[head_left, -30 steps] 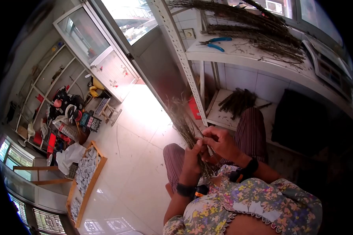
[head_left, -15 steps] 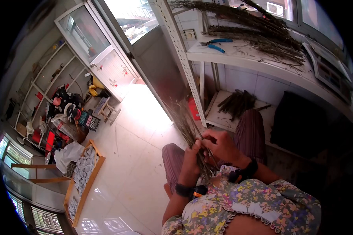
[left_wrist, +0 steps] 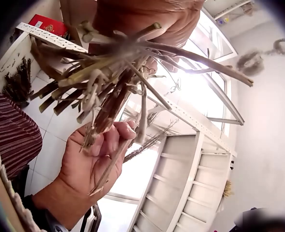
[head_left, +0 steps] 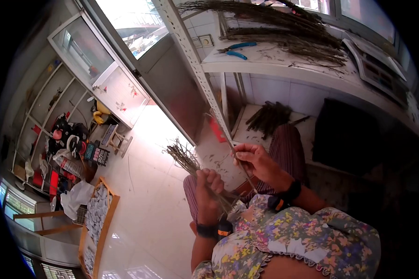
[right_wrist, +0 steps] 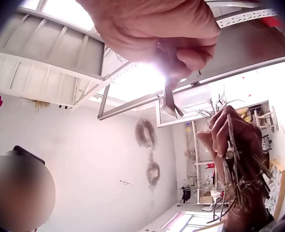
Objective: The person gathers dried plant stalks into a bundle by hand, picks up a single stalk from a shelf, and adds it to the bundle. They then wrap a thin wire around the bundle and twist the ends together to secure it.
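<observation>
Head view: left hand grips twig bundle, right pinches stem.

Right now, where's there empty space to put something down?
The pale floor between the wooden tray and the person's left knee looks mostly bare. The upper shelf is crowded with dry stems, blue pliers and scattered bits.

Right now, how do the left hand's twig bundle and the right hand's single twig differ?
The twig bundle is thick and many-stemmed; the single twig is thin. The twig bundle's far end fans out; the single twig runs narrow. The left hand wraps the twig bundle; the right hand pinches the single twig. Both look dry and brownish.
</observation>
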`<action>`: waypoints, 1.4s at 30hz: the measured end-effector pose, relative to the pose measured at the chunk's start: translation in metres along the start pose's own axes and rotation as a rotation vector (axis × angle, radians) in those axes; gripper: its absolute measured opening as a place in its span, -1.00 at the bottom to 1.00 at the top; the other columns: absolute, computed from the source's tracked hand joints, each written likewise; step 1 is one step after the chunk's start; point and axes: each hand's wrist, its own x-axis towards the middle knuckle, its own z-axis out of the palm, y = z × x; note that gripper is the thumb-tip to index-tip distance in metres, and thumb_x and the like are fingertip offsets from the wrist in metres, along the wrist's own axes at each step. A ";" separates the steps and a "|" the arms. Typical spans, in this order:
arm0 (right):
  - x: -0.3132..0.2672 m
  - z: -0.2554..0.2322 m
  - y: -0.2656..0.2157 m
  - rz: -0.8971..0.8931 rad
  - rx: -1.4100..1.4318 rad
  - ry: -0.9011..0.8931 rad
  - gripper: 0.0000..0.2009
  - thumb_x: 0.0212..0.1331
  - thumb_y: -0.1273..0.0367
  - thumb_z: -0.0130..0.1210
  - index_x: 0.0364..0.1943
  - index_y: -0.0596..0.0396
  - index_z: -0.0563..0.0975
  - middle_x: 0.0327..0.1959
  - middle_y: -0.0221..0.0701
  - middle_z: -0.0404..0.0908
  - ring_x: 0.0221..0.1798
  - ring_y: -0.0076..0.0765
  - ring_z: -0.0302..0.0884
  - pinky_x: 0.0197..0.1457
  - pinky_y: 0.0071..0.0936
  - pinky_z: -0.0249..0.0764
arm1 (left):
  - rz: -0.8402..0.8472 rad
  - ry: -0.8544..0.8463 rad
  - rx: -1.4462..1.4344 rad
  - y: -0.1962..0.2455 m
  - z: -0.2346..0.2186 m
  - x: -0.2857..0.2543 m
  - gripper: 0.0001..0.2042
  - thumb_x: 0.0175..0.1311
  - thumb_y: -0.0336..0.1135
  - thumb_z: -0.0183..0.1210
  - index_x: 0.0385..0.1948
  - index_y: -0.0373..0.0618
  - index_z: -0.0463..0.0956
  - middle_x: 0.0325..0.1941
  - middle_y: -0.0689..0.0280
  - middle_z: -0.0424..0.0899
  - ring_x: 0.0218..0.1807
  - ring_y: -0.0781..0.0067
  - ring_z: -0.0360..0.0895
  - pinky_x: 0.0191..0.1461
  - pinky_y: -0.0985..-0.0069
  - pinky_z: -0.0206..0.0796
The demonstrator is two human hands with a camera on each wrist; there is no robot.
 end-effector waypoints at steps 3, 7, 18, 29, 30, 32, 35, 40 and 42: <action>0.005 -0.008 0.008 0.020 0.115 0.045 -0.87 0.27 0.41 0.01 -0.19 0.12 0.53 -0.44 -0.48 0.61 -0.61 -0.77 0.35 -0.60 -0.81 0.21 | 0.003 0.009 0.052 0.000 0.002 -0.002 -0.74 0.39 -0.04 -0.04 -0.36 0.00 0.27 -0.51 0.50 0.17 -0.55 0.66 0.07 -0.53 0.67 -0.01; 0.007 -0.009 0.010 -0.010 0.160 0.145 -0.87 0.27 0.40 0.03 -0.18 0.10 0.52 -0.43 -0.48 0.61 -0.61 -0.76 0.35 -0.63 -0.79 0.19 | -0.011 0.006 -0.081 0.002 -0.002 0.001 -0.71 0.35 -0.04 0.02 -0.38 -0.07 0.30 -0.55 0.46 0.21 -0.60 0.62 0.12 -0.57 0.64 0.07; 0.010 -0.009 0.014 -0.033 0.107 0.178 -0.87 0.23 0.38 0.09 -0.19 0.10 0.53 -0.44 -0.46 0.62 -0.64 -0.73 0.35 -0.65 -0.78 0.18 | 0.030 0.060 -0.035 0.004 0.005 -0.001 -0.71 0.36 -0.06 0.00 -0.38 -0.08 0.28 -0.54 0.45 0.19 -0.58 0.62 0.10 -0.55 0.64 0.06; 0.005 0.005 0.013 -0.292 -0.519 0.132 -0.81 0.13 0.47 0.12 -0.16 0.18 0.54 -0.41 -0.43 0.60 -0.50 -0.61 0.42 -0.45 -0.68 0.32 | -0.062 -0.011 0.016 0.000 0.004 -0.002 -0.70 0.37 -0.04 -0.01 -0.35 -0.09 0.29 -0.53 0.45 0.17 -0.58 0.62 0.09 -0.55 0.65 0.05; 0.007 0.003 0.015 -0.418 -0.637 0.136 -0.81 0.12 0.49 0.12 -0.16 0.18 0.54 -0.39 -0.42 0.59 -0.46 -0.56 0.44 -0.40 -0.64 0.36 | -0.086 -0.034 0.030 0.000 0.002 -0.002 -0.70 0.37 -0.04 -0.01 -0.35 -0.09 0.29 -0.53 0.45 0.17 -0.58 0.62 0.08 -0.55 0.65 0.05; 0.004 0.003 0.005 -0.429 -0.793 0.154 -0.82 0.08 0.52 0.12 -0.21 0.19 0.54 -0.33 -0.39 0.59 -0.34 -0.46 0.50 -0.28 -0.54 0.41 | -0.105 -0.057 0.052 0.000 0.002 -0.003 -0.72 0.38 -0.04 -0.04 -0.34 -0.07 0.28 -0.53 0.45 0.16 -0.58 0.62 0.08 -0.56 0.64 0.03; 0.004 -0.004 -0.007 -0.548 -0.976 0.193 -0.82 -0.01 0.56 0.11 -0.26 0.14 0.53 -0.28 -0.35 0.57 -0.27 -0.31 0.55 -0.20 -0.42 0.46 | -0.132 -0.096 0.075 0.001 0.001 -0.005 -0.74 0.39 -0.06 -0.06 -0.35 -0.04 0.27 -0.54 0.46 0.16 -0.59 0.61 0.08 -0.56 0.63 0.01; 0.006 -0.009 -0.032 -0.976 -1.444 0.176 -0.81 -0.10 0.57 0.10 -0.32 0.09 0.51 -0.24 -0.32 0.53 -0.19 -0.21 0.56 -0.21 -0.37 0.51 | -0.172 -0.135 0.154 -0.003 -0.005 -0.007 -0.71 0.33 -0.02 0.02 -0.29 -0.05 0.31 -0.48 0.44 0.26 -0.55 0.59 0.22 -0.53 0.66 0.10; 0.005 -0.011 -0.037 -1.049 -1.505 0.089 -0.80 -0.11 0.55 0.11 -0.32 0.08 0.51 -0.23 -0.34 0.52 -0.15 -0.27 0.56 -0.22 -0.38 0.54 | -0.192 -0.123 0.155 -0.005 -0.006 -0.007 -0.68 0.32 -0.02 0.04 -0.22 -0.10 0.35 -0.44 0.39 0.33 -0.54 0.55 0.26 -0.55 0.63 0.19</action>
